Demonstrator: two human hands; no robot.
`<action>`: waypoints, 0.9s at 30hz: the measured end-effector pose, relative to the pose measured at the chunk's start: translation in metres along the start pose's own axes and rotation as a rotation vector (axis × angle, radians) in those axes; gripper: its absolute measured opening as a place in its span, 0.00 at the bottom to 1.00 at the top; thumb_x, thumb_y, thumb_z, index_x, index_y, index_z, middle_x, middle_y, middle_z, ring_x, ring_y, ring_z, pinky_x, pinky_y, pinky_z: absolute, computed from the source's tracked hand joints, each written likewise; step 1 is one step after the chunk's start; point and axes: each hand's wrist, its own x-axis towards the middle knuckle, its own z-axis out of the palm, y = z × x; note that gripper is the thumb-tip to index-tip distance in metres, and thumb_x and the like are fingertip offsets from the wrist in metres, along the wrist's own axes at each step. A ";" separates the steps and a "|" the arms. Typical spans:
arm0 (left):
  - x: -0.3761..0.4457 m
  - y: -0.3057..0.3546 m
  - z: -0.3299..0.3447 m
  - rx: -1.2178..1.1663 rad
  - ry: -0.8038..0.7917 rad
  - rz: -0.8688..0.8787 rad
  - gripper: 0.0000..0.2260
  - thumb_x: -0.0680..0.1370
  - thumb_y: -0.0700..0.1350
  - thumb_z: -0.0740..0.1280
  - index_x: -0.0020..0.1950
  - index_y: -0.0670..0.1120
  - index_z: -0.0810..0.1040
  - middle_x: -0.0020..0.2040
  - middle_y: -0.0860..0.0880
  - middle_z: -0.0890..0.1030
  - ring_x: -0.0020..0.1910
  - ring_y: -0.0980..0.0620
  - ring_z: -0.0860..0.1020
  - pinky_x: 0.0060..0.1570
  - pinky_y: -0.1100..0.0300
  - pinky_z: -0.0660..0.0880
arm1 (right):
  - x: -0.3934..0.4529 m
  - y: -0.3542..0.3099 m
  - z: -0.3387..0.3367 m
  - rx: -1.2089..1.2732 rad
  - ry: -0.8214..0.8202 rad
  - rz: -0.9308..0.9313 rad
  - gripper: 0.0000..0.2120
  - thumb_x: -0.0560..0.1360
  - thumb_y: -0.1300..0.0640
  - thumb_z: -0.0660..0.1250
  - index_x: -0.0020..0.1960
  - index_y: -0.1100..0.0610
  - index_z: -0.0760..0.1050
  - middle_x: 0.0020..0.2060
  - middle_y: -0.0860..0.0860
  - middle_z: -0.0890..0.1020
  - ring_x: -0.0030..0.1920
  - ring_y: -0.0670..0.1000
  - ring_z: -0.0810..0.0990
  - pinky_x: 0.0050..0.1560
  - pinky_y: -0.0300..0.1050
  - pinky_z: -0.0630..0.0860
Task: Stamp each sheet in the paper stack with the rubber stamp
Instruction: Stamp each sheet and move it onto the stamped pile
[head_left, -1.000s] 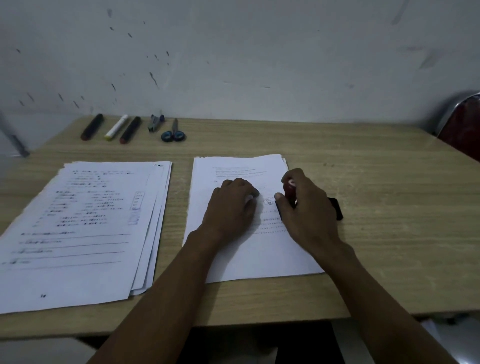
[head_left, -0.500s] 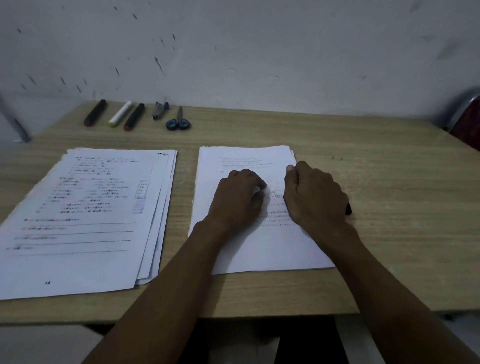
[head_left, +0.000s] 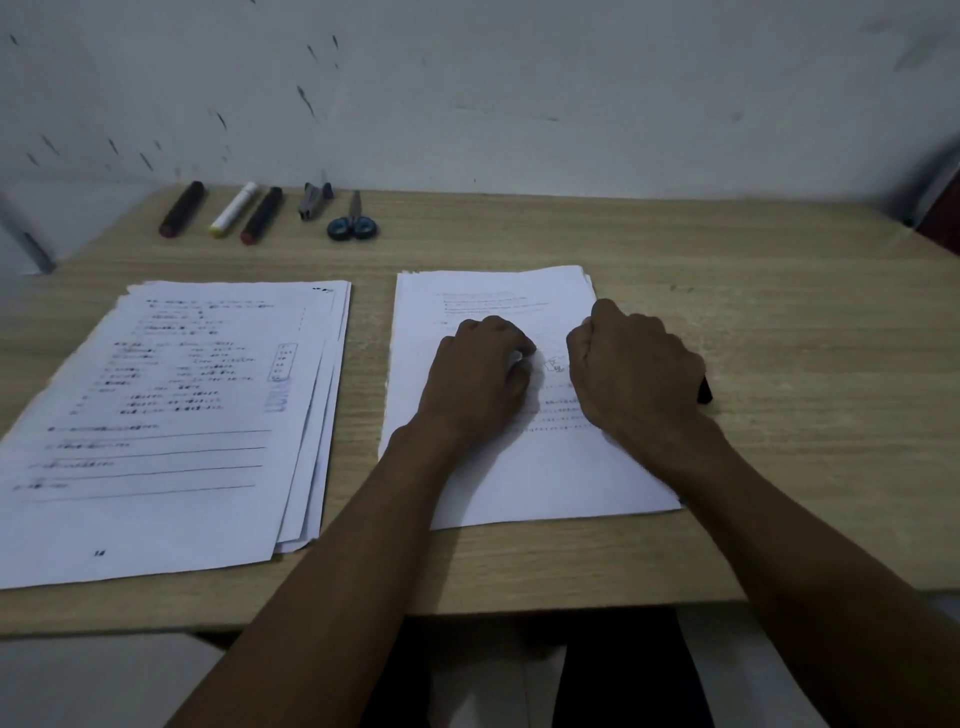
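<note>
My right hand (head_left: 636, 371) is curled tight, and I think the rubber stamp is hidden inside it, pressed on the right edge of the paper stack (head_left: 498, 467). My left hand (head_left: 480, 376) rests loosely curled on the top sheet, just left of it.

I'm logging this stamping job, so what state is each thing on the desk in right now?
Right stack: flat, top sheet held down.
Left stack: fanned, top sheet stamped in blue.
Left hand: curled, resting on the right stack.
Right hand: fist closed; the stamp is hidden.
Black object: mostly hidden under the right hand.
Markers: capped, lying flat.
Scissors: closed.
</note>
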 end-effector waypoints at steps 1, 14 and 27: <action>0.000 0.000 0.001 -0.001 0.004 -0.002 0.12 0.73 0.46 0.60 0.51 0.48 0.80 0.53 0.51 0.80 0.52 0.47 0.75 0.52 0.50 0.72 | 0.001 0.002 -0.001 -0.008 -0.006 -0.018 0.13 0.81 0.50 0.49 0.44 0.56 0.64 0.36 0.52 0.70 0.33 0.55 0.70 0.33 0.44 0.60; -0.001 0.003 -0.003 0.013 0.018 -0.014 0.12 0.71 0.49 0.60 0.48 0.49 0.81 0.50 0.52 0.82 0.50 0.47 0.77 0.50 0.50 0.74 | 0.002 0.005 -0.010 0.029 -0.071 -0.064 0.16 0.82 0.46 0.47 0.48 0.56 0.66 0.40 0.54 0.75 0.37 0.56 0.74 0.38 0.47 0.68; 0.001 0.002 -0.003 0.022 0.018 -0.003 0.11 0.72 0.49 0.60 0.45 0.50 0.82 0.50 0.53 0.82 0.51 0.47 0.77 0.50 0.50 0.74 | 0.036 0.066 -0.040 0.398 -0.049 0.306 0.19 0.76 0.37 0.60 0.46 0.53 0.76 0.45 0.55 0.79 0.48 0.60 0.77 0.47 0.48 0.70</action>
